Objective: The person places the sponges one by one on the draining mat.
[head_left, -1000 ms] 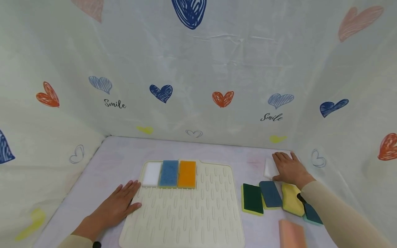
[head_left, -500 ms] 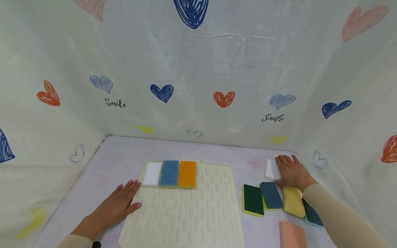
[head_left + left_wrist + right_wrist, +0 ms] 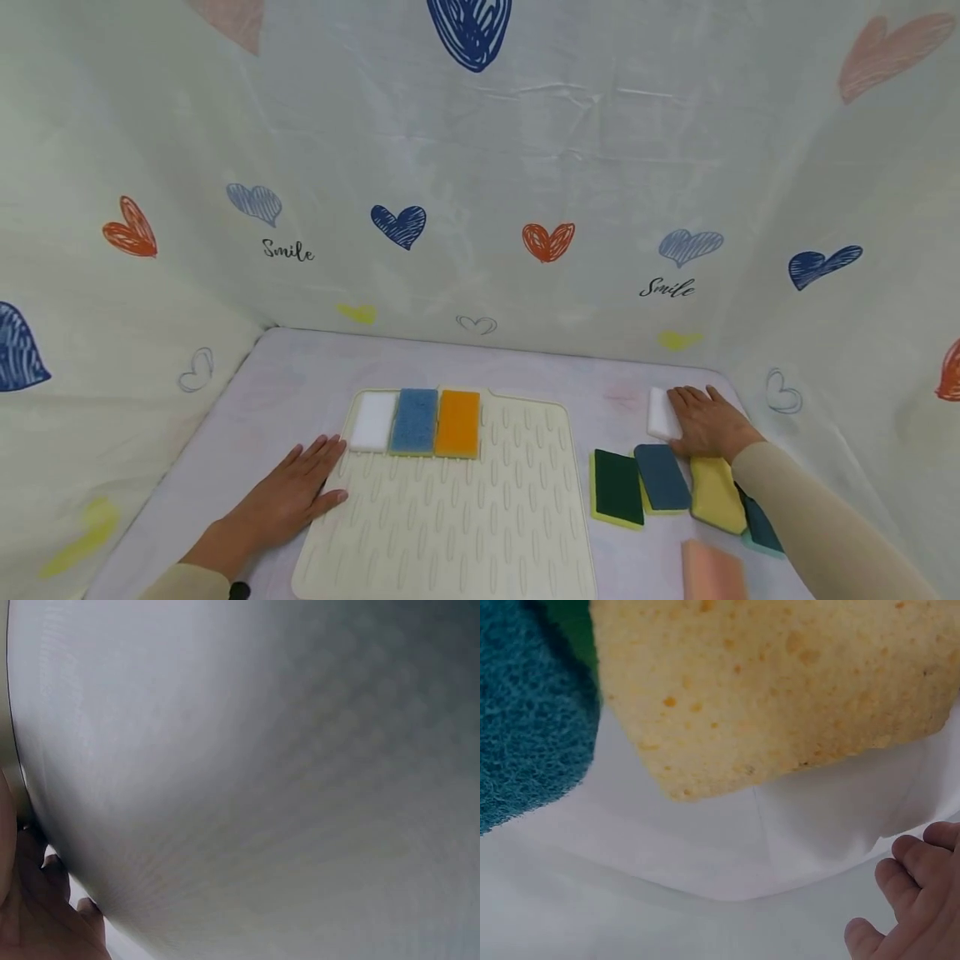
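Your pale worktop [image 3: 525,371], ribbed cream mat [image 3: 450,517] between its side edges, white sponge [image 3: 662,414] near the far right corner, five coloured sponges [image 3: 717,496] toward the right edge

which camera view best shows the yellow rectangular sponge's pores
The right wrist: the yellow rectangular sponge appears close up, pores clear, though cut off at the top. The head view shows it smaller, pores indistinct; left wrist shows none.

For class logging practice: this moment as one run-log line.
left hand: at edge of mat; right hand: at loose white sponge; on mat: second white sponge, blue sponge, orange sponge
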`<act>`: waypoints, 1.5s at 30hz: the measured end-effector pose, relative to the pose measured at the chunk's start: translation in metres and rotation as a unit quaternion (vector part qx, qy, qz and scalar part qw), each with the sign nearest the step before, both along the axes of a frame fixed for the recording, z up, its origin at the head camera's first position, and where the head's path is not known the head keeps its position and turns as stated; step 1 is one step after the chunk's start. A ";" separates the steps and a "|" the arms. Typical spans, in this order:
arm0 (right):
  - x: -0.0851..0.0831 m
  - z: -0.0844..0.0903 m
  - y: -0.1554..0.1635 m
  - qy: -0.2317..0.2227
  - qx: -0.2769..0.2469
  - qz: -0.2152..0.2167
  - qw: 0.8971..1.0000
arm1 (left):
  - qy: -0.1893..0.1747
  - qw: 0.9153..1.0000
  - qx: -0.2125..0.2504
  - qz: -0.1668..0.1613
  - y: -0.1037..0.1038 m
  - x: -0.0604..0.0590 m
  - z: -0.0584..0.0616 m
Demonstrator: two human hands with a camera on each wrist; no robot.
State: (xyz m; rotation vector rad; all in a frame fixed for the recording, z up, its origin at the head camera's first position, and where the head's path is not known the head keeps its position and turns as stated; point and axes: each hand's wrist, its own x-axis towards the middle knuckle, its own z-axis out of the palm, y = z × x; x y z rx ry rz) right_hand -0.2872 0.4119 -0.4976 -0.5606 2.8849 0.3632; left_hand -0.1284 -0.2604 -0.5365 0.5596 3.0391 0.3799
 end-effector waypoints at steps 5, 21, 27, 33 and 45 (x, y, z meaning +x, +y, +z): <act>0.002 0.002 0.000 -0.011 -0.022 -0.017 1.000 | -0.013 1.000 0.000 0.007 0.000 -0.001 -0.002; 0.000 0.006 -0.009 0.147 -0.071 0.028 0.986 | -0.003 1.000 -0.008 0.001 -0.001 0.001 -0.005; -0.005 0.011 -0.025 0.173 -0.062 0.042 0.982 | -0.018 1.000 -0.004 0.003 -0.002 0.001 -0.004; -0.007 0.017 -0.042 0.178 -0.062 0.053 0.981 | -0.023 1.000 -0.008 0.000 -0.001 0.000 -0.003; -0.007 0.029 -0.078 0.180 -0.057 0.082 0.979 | -0.014 1.000 -0.006 -0.002 -0.001 -0.001 -0.001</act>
